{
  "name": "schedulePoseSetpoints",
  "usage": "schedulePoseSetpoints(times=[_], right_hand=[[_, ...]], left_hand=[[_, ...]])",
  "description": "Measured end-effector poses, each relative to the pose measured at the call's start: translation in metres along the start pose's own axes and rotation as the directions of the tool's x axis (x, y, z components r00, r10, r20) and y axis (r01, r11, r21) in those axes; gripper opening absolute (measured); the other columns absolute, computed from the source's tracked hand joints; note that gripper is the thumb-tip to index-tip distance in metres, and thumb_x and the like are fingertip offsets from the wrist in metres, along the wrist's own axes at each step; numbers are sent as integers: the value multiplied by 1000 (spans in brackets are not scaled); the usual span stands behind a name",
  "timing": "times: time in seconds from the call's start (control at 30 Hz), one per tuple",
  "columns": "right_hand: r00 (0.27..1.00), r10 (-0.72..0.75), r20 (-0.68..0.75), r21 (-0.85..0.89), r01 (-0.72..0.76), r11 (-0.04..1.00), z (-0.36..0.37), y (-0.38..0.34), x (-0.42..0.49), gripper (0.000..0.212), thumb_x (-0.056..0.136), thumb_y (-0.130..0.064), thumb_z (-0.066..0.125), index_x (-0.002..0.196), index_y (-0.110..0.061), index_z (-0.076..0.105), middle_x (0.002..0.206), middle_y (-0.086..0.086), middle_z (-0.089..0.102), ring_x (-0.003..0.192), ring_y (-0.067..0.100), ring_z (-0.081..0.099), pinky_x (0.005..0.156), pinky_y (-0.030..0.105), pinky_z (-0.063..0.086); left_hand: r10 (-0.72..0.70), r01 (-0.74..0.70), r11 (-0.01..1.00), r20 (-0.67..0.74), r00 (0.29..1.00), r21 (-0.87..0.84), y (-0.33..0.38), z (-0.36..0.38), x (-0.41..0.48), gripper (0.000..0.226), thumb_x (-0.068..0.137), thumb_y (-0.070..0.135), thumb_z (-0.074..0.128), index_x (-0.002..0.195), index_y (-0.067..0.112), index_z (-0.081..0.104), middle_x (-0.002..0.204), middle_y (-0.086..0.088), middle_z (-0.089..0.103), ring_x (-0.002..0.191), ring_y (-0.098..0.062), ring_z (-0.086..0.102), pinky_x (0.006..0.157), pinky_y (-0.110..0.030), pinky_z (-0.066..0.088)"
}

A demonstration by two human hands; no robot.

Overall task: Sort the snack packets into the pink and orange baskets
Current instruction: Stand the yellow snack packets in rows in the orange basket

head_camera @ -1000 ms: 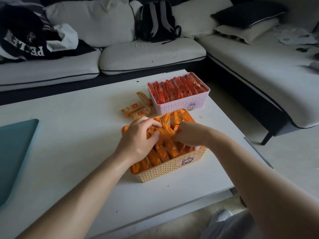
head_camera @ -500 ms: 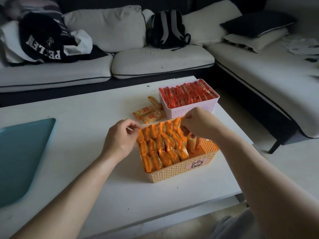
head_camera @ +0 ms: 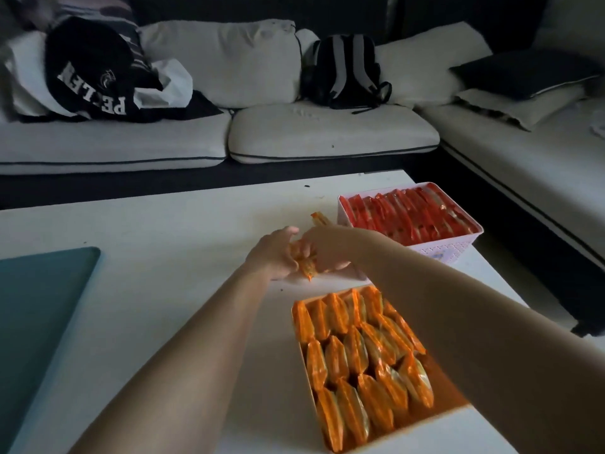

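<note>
At the left edge of the frame, flat on the white table (head_camera: 163, 224): a teal mat (head_camera: 39, 322). Upper left, heaped on the pale sofa (head_camera: 327, 136): a dark garment (head_camera: 91, 80) with white lettering.

Just left of centre, reaching across the table: the left hand (head_camera: 273, 253), thumb raised, fingers curled in round a small bunch of loose orange packets (head_camera: 306, 263). Pressed against it from the right: the right hand (head_camera: 329, 247), fingers bent down and closed over the same bunch, which touches the tabletop. Just beyond the knuckles, alone on the table: one more orange packet (head_camera: 319, 219).

Lower centre, nearest the camera: the orange basket (head_camera: 447, 389), filled with rows of orange packets (head_camera: 357, 355), partly under the right forearm. Top centre, on the sofa: a black backpack (head_camera: 343, 70).

Centre right, near the table's far corner: the pink basket (head_camera: 438, 252), packed with upright red packets (head_camera: 409, 214), well apart from the orange one. Upper right: a dark cushion (head_camera: 523, 73).
</note>
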State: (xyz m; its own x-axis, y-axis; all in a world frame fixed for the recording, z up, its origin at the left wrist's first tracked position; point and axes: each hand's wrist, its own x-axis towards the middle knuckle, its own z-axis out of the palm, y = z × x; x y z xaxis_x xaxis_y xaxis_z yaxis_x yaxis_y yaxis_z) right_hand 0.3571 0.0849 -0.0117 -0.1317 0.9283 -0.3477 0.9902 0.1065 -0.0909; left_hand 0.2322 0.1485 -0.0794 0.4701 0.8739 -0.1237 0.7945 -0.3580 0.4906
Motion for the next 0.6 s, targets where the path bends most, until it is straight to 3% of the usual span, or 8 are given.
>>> schedulePoseSetpoints(times=[0.1, 0.23, 0.3, 0.4, 0.43, 0.5, 0.57, 0.6], right_hand=[[995, 12, 97, -117, 0, 993, 12, 1, 21, 55, 90, -19, 74, 141, -16, 54, 130, 0, 63, 121, 23, 58, 105, 34, 42], [990, 105, 99, -156, -89, 984, 29, 4, 41, 56, 81, -21, 83, 130, -12, 57, 102, -2, 63, 108, 25, 66, 92, 39, 56], [990, 125, 71, -131, -115, 985, 25, 5, 45, 52, 83, -32, 80, 126, -14, 59, 98, -8, 62, 102, 21, 65, 89, 39, 57], [976, 187, -109, 95, -177, 980, 4, 8, 52, 34, 92, -40, 66, 113, -13, 63, 98, 0, 60, 96, 22, 60, 81, 33, 54], [956, 239, -170, 102, -225, 969, 2, 11, 60, 33, 93, -39, 60, 114, -14, 61, 111, 6, 58, 106, 28, 57, 86, 37, 52], [935, 301, -186, -26, -311, 950, 3, 16, 76, 39, 92, -33, 54, 125, -14, 59, 132, 14, 51, 121, 37, 49, 96, 45, 44], [944, 327, -45, -99, -330, 939, 12, 17, 89, 36, 96, -21, 50, 130, -13, 59, 135, 14, 52, 125, 37, 48, 103, 48, 39], [941, 337, 31, -117, -331, 936, 16, 14, 92, 37, 97, -19, 48, 132, -10, 57, 135, 13, 54, 126, 36, 49, 105, 49, 39]], left_hand=[[85, -88, 994, 36, 996, 64, -15, 14, 21, 76, 75, 25, 76, 145, 34, 46, 132, 4, 67, 116, -25, 64, 95, -44, 55], [121, -99, 978, -115, 986, 185, -34, 21, 30, 55, 77, 32, 67, 131, 37, 56, 125, 8, 67, 116, -25, 62, 92, -41, 49], [8, 4, 997, -173, 985, 72, -45, 18, 32, 53, 80, 38, 68, 130, 27, 55, 124, 2, 65, 111, -27, 62, 90, -41, 50], [-237, 195, 948, -146, 961, -251, -55, 4, 28, 50, 80, 52, 60, 113, 15, 62, 109, -5, 67, 92, -29, 66, 76, -37, 53], [-294, 231, 889, -106, 950, -396, -55, -1, 24, 37, 80, 45, 59, 99, 14, 67, 99, -8, 69, 85, -29, 68, 68, -35, 50], [-408, 315, 667, 23, 913, -675, -49, -7, 19, 11, 84, 20, 60, 78, 13, 65, 87, -13, 69, 74, -30, 69, 60, -31, 45], [-429, 386, 419, 196, 882, -822, -38, -11, 10, 8, 87, 7, 55, 82, 11, 59, 87, -14, 63, 76, -32, 68, 66, -32, 47], [-407, 410, 350, 258, 876, -842, -33, -11, 8, 7, 88, 6, 53, 86, 12, 56, 90, -13, 60, 82, -34, 69, 74, -36, 52]])
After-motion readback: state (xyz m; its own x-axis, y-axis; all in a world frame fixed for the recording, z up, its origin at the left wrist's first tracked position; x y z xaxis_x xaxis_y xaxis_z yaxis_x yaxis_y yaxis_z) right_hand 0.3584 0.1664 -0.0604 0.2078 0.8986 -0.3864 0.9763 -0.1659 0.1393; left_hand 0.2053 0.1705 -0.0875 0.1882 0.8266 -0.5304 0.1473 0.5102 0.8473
